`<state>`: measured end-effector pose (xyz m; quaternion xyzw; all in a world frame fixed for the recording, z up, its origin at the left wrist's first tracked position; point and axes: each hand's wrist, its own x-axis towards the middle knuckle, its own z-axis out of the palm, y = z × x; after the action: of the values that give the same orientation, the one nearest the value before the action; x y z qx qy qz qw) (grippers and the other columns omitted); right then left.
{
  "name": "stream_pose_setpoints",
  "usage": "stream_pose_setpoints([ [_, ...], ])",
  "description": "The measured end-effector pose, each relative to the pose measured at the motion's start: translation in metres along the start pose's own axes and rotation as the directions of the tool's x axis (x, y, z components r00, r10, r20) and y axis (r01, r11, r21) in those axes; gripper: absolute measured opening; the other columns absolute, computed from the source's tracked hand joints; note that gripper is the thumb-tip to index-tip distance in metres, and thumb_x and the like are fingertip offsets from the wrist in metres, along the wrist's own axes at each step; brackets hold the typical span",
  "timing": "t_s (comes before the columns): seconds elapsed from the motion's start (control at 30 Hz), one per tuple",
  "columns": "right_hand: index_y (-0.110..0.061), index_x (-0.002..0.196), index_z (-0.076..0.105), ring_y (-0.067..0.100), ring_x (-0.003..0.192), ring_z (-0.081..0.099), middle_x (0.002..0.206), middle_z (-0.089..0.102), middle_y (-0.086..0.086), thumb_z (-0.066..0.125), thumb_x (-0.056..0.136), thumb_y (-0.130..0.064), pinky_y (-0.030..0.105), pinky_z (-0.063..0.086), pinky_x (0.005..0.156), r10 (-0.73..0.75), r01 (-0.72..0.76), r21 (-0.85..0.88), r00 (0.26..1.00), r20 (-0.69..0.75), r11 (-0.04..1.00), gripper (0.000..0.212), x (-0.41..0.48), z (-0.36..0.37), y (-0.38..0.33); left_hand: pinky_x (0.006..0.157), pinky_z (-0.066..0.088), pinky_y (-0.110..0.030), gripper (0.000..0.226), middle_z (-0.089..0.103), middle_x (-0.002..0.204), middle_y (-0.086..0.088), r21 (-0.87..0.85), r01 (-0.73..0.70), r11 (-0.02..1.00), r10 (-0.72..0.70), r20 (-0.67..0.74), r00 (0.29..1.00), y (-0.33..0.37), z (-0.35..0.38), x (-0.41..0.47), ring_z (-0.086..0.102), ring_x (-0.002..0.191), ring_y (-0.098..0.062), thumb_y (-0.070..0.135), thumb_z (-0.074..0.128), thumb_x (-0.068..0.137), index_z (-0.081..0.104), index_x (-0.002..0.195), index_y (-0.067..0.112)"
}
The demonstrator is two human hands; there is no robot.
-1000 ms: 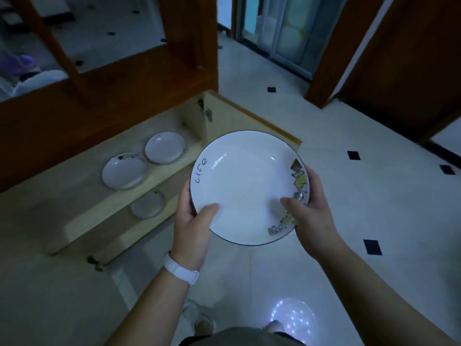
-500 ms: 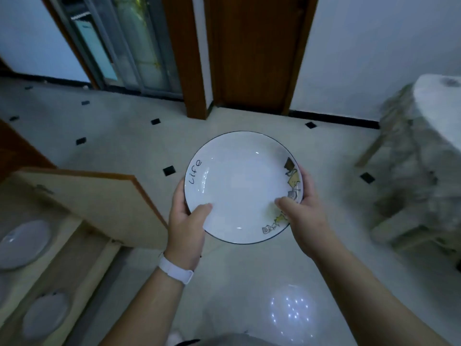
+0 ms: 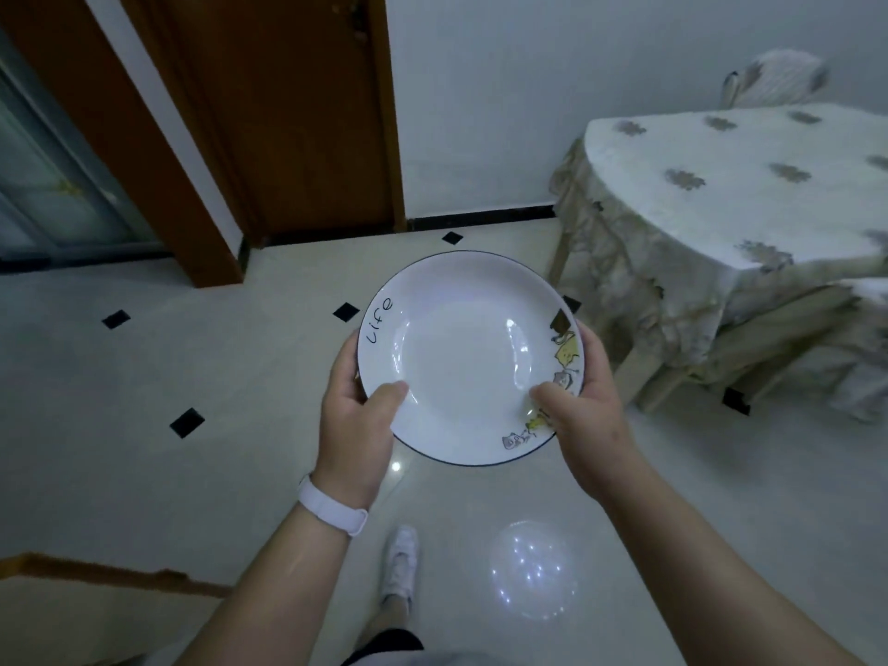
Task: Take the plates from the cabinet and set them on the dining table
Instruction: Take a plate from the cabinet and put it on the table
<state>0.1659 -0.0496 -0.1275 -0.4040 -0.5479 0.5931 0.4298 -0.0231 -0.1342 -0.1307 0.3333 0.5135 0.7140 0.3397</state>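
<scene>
Domestic dining area. We note dining table (image 3: 721,185) under patterned cloth, right of and beyond hands, covered chair (image 3: 773,84) behind it; wooden door (image 3: 288,113) ahead-left of hands; glazed sliding door (image 3: 43,185) far left; pale floor tiles (image 3: 144,377) with black diamond insets below hands.

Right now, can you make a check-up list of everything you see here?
Surface: dining table at right, covered by a flowered cloth, top bare where seen.
Job's things: one white plate marked "Life", held level over the floor.
Clutter: nothing seen.
Hands: left hand and right hand grip opposite rims, thumbs on top.
Cables: nothing seen.
Surroundings: tiled floor, brown door, cabinet door edge at bottom left.
</scene>
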Motion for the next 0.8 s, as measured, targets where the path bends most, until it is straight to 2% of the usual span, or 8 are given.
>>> stream_pose_setpoints([
  [0.17,-0.044,0.12,0.052,0.015,0.091,0.065,0.099,0.07,-0.01,0.051,0.063,-0.004,0.041,0.055,0.078,0.006,-0.013,-0.058,0.994,-0.113,0.998,0.07,0.058,0.028,-0.006,0.079,0.053,-0.023,0.061,0.068,0.12,0.006,-0.028,0.018,0.999,-0.016,0.076,0.997,-0.01,-0.008,0.078,0.064,0.11,-0.016,-0.002,0.051,0.076,0.061,0.123,0.034],
  [0.27,-0.046,0.116,0.053,0.011,0.088,0.065,0.096,0.07,-0.011,0.05,0.064,-0.002,0.034,0.055,0.075,-0.023,0.01,-0.088,0.989,-0.145,0.996,0.068,0.093,0.05,-0.014,0.081,0.053,-0.025,0.06,0.067,0.123,0.003,-0.04,0.044,0.998,-0.038,0.123,0.992,-0.013,-0.019,0.128,0.063,0.112,-0.018,-0.002,0.051,0.078,0.056,0.131,0.026],
  [0.37,-0.047,0.114,0.054,0.013,0.089,0.065,0.098,0.07,-0.008,0.049,0.065,-0.001,0.035,0.056,0.075,-0.031,0.013,-0.094,0.98,-0.194,0.995,0.068,0.123,0.066,-0.019,0.084,0.054,-0.029,0.06,0.066,0.125,0.001,-0.073,0.079,0.994,-0.065,0.181,0.981,-0.018,-0.023,0.17,0.062,0.114,-0.021,-0.001,0.051,0.078,0.055,0.131,0.026],
  [0.5,-0.046,0.12,0.052,0.014,0.095,0.065,0.105,0.07,-0.006,0.051,0.065,-0.004,0.035,0.056,0.078,-0.043,0.006,-0.121,0.953,-0.301,0.993,0.069,0.146,0.068,-0.02,0.079,0.053,-0.025,0.062,0.068,0.122,0.004,-0.097,0.111,0.989,-0.083,0.258,0.963,-0.029,-0.009,0.215,0.063,0.111,-0.018,-0.003,0.05,0.076,0.059,0.127,0.03],
  [0.57,-0.04,0.126,0.05,0.019,0.099,0.065,0.108,0.069,-0.003,0.052,0.066,-0.006,0.039,0.055,0.083,-0.04,-0.005,-0.123,0.931,-0.362,0.992,0.07,0.148,0.058,-0.019,0.079,0.053,-0.024,0.062,0.068,0.121,0.006,-0.095,0.14,0.986,-0.103,0.322,0.941,-0.036,0.006,0.227,0.064,0.11,-0.017,-0.003,0.05,0.076,0.061,0.123,0.036],
  [0.67,-0.04,0.126,0.051,0.018,0.097,0.066,0.106,0.07,-0.005,0.052,0.065,-0.006,0.04,0.056,0.082,-0.047,-0.022,-0.137,0.876,-0.48,0.99,0.07,0.146,0.037,-0.019,0.08,0.053,-0.025,0.063,0.068,0.122,0.006,-0.08,0.179,0.981,-0.13,0.42,0.898,-0.047,0.035,0.237,0.063,0.111,-0.017,-0.002,0.051,0.076,0.06,0.124,0.036],
  [0.8,-0.042,0.122,0.052,0.016,0.097,0.067,0.106,0.071,-0.005,0.051,0.065,-0.004,0.028,0.056,0.073,-0.045,-0.028,-0.111,0.8,-0.599,0.993,0.069,0.138,0.004,-0.021,0.074,0.054,-0.022,0.061,0.071,0.112,0.009,-0.032,0.234,0.972,-0.184,0.515,0.837,-0.061,0.084,0.241,0.067,0.102,-0.012,-0.002,0.05,0.073,0.063,0.118,0.038],
])
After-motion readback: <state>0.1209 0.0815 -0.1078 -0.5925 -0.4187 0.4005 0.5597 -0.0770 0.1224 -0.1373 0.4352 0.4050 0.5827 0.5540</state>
